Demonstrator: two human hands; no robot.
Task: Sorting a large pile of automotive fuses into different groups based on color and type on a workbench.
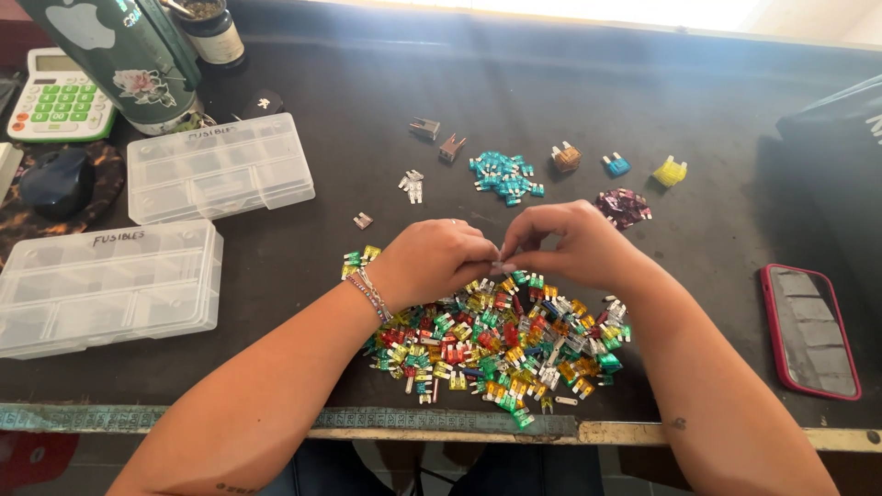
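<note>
Above the far edge of the fuse pile [496, 344], left hand [432, 262] and right hand [574, 243] meet, fingertips pinched together on one small fuse [503, 266].

— What is this person wearing on the arms?

— Nothing for sleeves; both forearms are bare to the elbow and beyond.

— Any jewellery?

— On the left hand [432, 262] a thin ring [452, 221] sits on one finger, and at that wrist a beaded bracelet [370, 294] in mixed colours, several slim strands side by side.

— And the right hand [570, 243]?

— Plain, no ring that I can see. There is a small dark mark [677, 423] on the right forearm, and dark lettering [234, 489] low on the left one, too small to make out.
</note>
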